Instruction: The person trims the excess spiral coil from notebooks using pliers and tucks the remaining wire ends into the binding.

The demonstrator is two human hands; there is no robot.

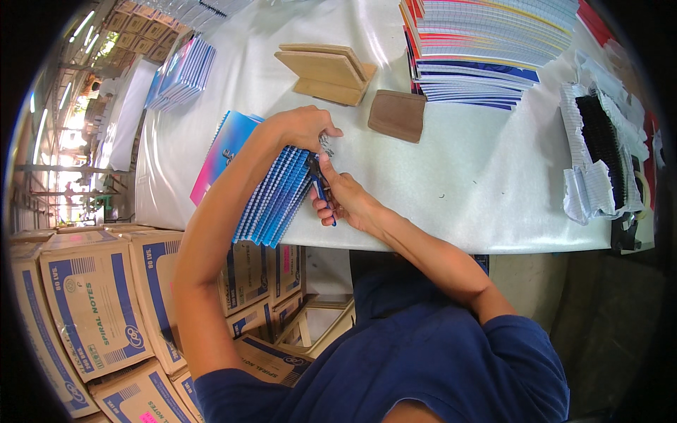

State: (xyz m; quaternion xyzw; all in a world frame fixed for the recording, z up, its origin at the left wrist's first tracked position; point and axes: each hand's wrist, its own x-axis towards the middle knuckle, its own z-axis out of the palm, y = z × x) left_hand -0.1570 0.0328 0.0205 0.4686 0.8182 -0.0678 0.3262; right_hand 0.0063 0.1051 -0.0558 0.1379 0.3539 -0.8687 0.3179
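Along the table's near edge stands a row of blue spiral notebooks [271, 194], packed side by side with their coils up. My left hand [305, 127] curls over the far end of this row, gripping it; some of its fingers are hidden. In my right hand [342, 197] is a pair of cutting pliers [316, 182] with blue handles, its jaws at the coil ends beside my left hand. Small dark wire bits [326, 146] lie between both hands. A notebook with a pink and blue cover [226, 151] leans against the row's left side.
Beyond my hands are a wooden stand [321, 70] and a brown block [397, 115]. Tall notebook stacks [479, 56] rise at the far right, another stack [181, 74] at far left. A torn carton of black coils [603, 148] sits right. Cardboard boxes [95, 303] fill the lower left.
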